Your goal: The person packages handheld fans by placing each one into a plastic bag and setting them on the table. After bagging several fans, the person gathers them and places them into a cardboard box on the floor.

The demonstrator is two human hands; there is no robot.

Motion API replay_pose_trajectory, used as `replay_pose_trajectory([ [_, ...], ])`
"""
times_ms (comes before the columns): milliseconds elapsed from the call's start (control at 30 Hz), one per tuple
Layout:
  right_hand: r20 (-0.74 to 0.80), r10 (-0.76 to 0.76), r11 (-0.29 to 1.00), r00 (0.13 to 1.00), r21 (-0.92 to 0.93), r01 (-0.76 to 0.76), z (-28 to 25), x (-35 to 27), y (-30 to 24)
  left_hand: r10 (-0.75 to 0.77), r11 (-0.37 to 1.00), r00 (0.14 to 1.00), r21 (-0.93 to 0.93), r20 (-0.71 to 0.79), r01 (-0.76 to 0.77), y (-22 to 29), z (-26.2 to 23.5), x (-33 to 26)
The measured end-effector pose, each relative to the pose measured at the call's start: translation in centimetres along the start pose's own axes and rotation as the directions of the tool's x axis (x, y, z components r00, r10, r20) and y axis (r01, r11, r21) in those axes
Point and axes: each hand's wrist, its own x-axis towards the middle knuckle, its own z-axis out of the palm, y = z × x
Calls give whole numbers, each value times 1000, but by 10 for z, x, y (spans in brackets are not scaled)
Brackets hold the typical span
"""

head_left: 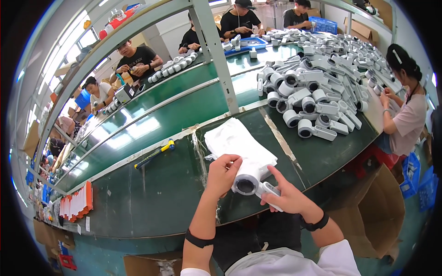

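Just over the near edge of the green bench, my right hand grips the flat arm of a white device. The device has a round barrel head with a grey rim and a dark, lens-like face turned toward me. At the barrel's left side is my left hand, its thumb and forefinger pinched together. Whatever lies in that pinch is too small to make out. Directly behind the device lies a stack of thin white bags or sheets, partly covered by the device and my hands.
A large heap of similar white devices covers the right bench. Left lie a yellow-and-black hammer and orange-and-white cartons. A metal post stands ahead. An open cardboard box is at right, near a seated person; several people work beyond.
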Motion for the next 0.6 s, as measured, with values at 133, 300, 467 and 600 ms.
replay_pose_trajectory([
  [133, 70, 63, 995, 996, -78, -58, -7, 11, -13, -50, 997, 998, -58, 30, 52, -5, -8, -3],
  [300, 156, 143, 989, 977, -61, -135, -17, 24, -18, -77, 989, 996, -121, 44, 82, 2, -14, -4],
  [467, -3, 164, 967, 986, -198, -162, -9, 33, -16, -12, 998, 1000, -54, -10, 12, 10, -17, -10],
  [600, -97, 105, 940, 990, -316, -131, 3, 35, -14, 444, 865, 894, 231, 59, -445, 19, -5, -21],
])
